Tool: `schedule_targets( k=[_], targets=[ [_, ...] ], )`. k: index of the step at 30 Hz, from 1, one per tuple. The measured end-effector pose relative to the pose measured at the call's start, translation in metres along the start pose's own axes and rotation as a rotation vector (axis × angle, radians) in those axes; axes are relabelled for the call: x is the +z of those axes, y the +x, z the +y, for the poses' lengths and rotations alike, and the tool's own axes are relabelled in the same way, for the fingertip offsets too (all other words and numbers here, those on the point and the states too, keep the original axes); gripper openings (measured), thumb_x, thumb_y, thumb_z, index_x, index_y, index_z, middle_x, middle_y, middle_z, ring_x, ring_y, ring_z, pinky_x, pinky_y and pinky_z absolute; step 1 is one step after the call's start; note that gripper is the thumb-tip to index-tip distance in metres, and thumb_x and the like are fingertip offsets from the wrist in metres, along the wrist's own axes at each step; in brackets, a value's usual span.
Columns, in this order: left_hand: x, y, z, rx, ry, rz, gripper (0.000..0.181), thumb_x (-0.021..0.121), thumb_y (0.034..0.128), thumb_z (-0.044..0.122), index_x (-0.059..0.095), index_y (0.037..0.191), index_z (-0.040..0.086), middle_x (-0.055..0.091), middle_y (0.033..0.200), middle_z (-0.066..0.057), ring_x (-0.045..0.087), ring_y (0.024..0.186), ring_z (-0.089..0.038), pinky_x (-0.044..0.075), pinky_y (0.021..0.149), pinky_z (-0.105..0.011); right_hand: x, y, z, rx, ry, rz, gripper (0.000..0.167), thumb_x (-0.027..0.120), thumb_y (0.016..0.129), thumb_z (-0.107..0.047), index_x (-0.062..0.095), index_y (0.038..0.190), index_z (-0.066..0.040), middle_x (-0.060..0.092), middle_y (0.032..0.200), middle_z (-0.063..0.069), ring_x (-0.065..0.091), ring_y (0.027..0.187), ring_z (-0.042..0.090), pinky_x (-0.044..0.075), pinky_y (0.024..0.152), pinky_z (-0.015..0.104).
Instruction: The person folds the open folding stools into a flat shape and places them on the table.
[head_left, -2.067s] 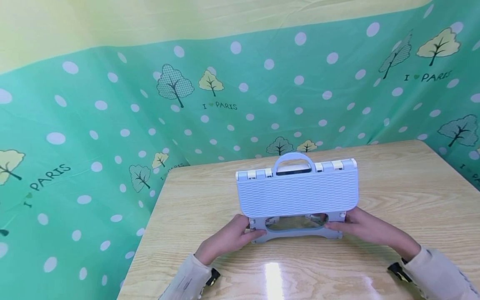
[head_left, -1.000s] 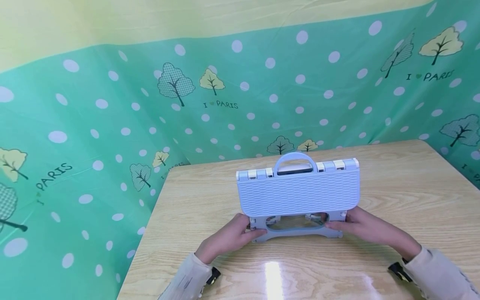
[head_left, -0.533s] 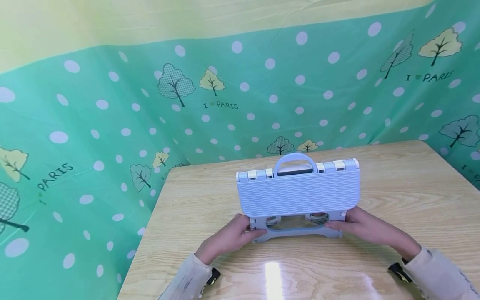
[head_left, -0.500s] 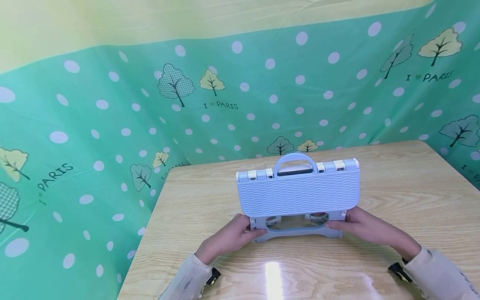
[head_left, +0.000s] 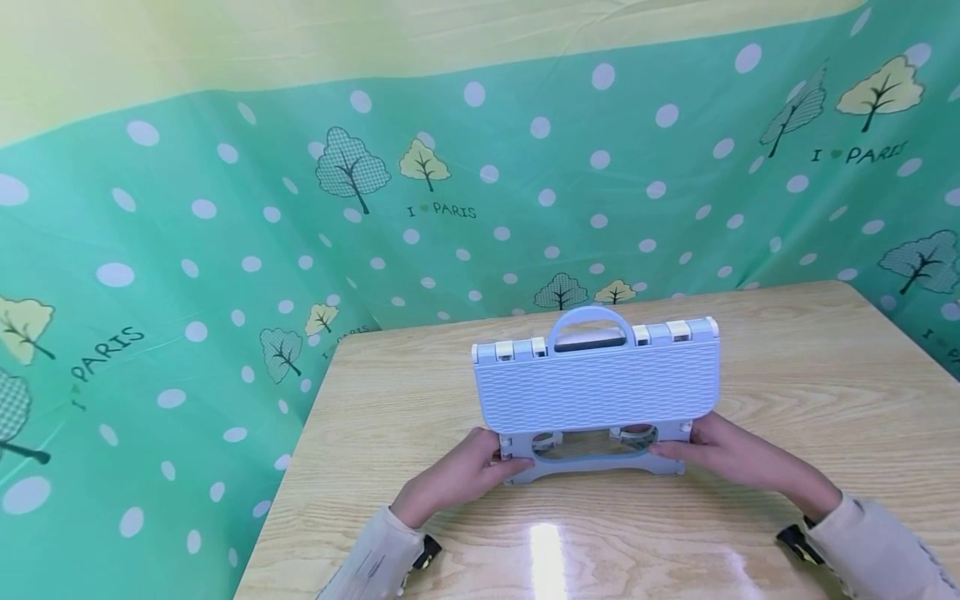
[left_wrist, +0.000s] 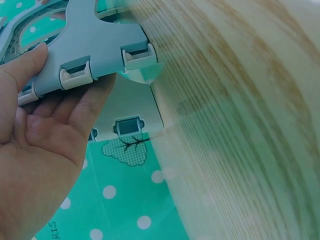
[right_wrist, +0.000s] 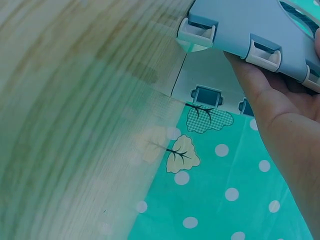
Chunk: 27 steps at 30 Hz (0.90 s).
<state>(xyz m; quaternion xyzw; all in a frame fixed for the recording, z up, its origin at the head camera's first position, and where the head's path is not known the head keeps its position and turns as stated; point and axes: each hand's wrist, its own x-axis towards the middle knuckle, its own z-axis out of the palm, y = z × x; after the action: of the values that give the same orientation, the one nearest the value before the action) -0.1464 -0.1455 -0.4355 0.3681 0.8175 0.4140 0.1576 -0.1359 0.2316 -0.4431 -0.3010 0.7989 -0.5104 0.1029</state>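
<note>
Pale blue folding stool (head_left: 600, 383), head view: stands upright at the table (head_left: 810, 358), well apart from its left edge, with the handle (head_left: 589, 312) toward the far edge. Left hand (head_left: 472, 467) and right hand (head_left: 723, 450) grip opposite ends of the front leg panel (head_left: 592, 465), below the ribbed top (head_left: 536, 396). Both thumbs lie on its front face; the other fingers pass behind, mostly hidden.

Left wrist view: panel clamped between thumb and fingers (left_wrist: 95, 100), white hinges (left_wrist: 76, 81) just beside them. Second panel (left_wrist: 131, 102) shows beyond.

Right wrist view: panel lies over the fingers; thumb mostly out of frame, its contact cannot be told here. Green dotted cloth (right_wrist: 215, 175) shows past the table's edge.
</note>
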Motion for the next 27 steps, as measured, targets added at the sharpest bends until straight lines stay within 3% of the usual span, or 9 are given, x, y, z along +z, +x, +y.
schedule_targets(
  k=[11, 19, 27],
  targets=[
    [0.0002, -0.0003, -0.0013, 0.005, 0.004, 0.001, 0.048, 0.057, 0.1029, 0.027, 0.043, 0.149, 0.024, 0.063, 0.132, 0.004, 0.056, 0.085, -0.004, 0.050, 0.071, -0.021, -0.0003, 0.0001, -0.0011, 0.009, 0.013, -0.007, 0.058, 0.062, 0.099, -0.014, 0.034, 0.150, -0.022, 0.049, 0.142, -0.005, 0.053, 0.119, 0.014, 0.050, 0.089, 0.025],
    [0.0004, 0.0002, -0.0002, 0.001, -0.003, -0.002, 0.048, 0.057, 0.1031, 0.026, 0.042, 0.149, 0.024, 0.061, 0.135, 0.004, 0.057, 0.091, -0.004, 0.051, 0.075, -0.022, -0.0004, -0.0001, 0.0005, 0.007, 0.020, -0.011, 0.060, 0.061, 0.100, -0.014, 0.032, 0.151, -0.022, 0.047, 0.143, -0.007, 0.052, 0.122, 0.014, 0.050, 0.089, 0.025],
    [0.0003, 0.0002, 0.0005, -0.007, -0.005, -0.004, 0.048, 0.057, 0.1031, 0.025, 0.042, 0.149, 0.024, 0.062, 0.134, 0.004, 0.057, 0.088, -0.005, 0.051, 0.072, -0.022, -0.0022, -0.0010, 0.0014, 0.018, 0.017, -0.029, 0.053, 0.059, 0.101, -0.014, 0.037, 0.149, -0.020, 0.051, 0.141, -0.002, 0.055, 0.119, 0.012, 0.050, 0.087, 0.026]
  ],
)
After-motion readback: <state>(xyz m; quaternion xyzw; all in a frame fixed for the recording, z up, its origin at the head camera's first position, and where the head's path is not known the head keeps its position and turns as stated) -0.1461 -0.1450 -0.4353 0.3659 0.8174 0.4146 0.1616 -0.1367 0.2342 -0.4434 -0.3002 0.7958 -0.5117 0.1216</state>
